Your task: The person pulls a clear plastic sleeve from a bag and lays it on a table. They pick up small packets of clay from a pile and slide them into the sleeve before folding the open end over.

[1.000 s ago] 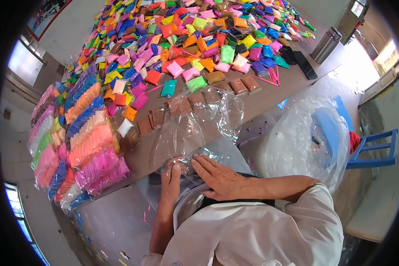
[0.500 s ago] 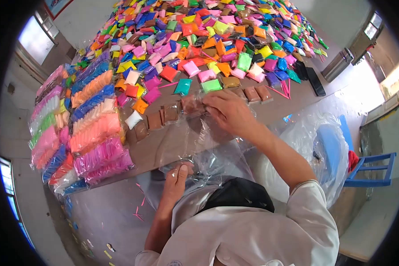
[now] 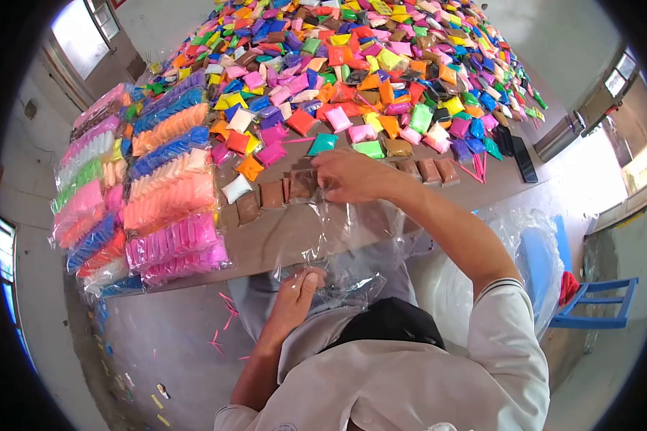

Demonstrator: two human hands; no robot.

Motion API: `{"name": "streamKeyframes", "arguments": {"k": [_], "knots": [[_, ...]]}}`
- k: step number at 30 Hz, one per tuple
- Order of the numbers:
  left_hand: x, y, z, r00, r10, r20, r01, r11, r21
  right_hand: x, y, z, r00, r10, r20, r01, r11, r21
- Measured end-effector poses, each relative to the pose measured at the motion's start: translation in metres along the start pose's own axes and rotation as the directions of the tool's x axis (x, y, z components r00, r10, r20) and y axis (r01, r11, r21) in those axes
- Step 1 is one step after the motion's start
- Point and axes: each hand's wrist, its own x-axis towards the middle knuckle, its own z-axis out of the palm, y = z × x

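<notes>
My left hand is closed on the edge of a clear plastic bag below the table's front edge. On the table, my right hand has its fingers bent together at the row of brown packets, beside one brown packet. Whether the fingers grip that packet is hard to see. More brown packets lie to the left of this hand, and others to its right. A white packet rests just behind the row's left end.
A large heap of coloured packets covers the back of the table. Bagged stacks of packets stand at the left. At the right are a phone, a metal flask, clear plastic and a blue chair.
The head view has shifted, so the table appears farther right. My right hand has moved left along the brown row. My left hand still holds the bag.
</notes>
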Motion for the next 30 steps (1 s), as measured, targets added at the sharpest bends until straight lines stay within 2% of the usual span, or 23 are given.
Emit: {"name": "streamKeyframes", "arguments": {"k": [2, 5, 8, 11, 14, 20, 23, 30], "knots": [[-0.002, 0.003, -0.001, 1.0, -0.009, -0.008, 0.009, 0.999, 0.034, -0.005, -0.013, -0.019, 0.975, 0.175, 0.14, -0.191, 0.975, 0.113], [-0.002, 0.005, -0.002, 1.0, -0.006, -0.008, 0.006, 0.998, 0.07, -0.026, -0.018, -0.032, 0.985, 0.162, 0.066, -0.174, 0.95, 0.259], [-0.001, 0.003, -0.004, 1.0, 0.014, 0.012, -0.015, 0.998, 0.062, -0.047, -0.034, -0.058, 0.973, 0.213, 0.095, -0.231, 0.927, 0.295], [0.0, 0.008, -0.004, 1.0, 0.015, 0.005, -0.015, 0.997, 0.071, -0.071, -0.037, -0.065, 0.977, 0.201, 0.076, -0.213, 0.867, 0.449], [0.003, 0.009, -0.003, 1.0, 0.014, 0.006, -0.015, 0.995, 0.094, -0.089, -0.035, -0.069, 0.979, 0.155, 0.13, -0.201, 0.794, 0.574], [0.005, 0.003, 0.001, 1.0, 0.01, 0.014, -0.011, 0.997, 0.076, -0.118, -0.019, -0.06, 0.989, 0.076, 0.13, -0.144, 0.722, 0.676], [0.007, 0.007, 0.0, 1.0, 0.021, 0.019, -0.022, 0.996, 0.084, -0.129, -0.015, -0.057, 0.974, 0.139, 0.181, -0.228, 0.633, 0.74], [0.012, 0.009, 0.003, 0.998, 0.044, 0.038, -0.049, 0.991, 0.128, -0.15, -0.012, -0.046, 0.974, 0.175, 0.147, -0.215, 0.487, 0.846]]}}
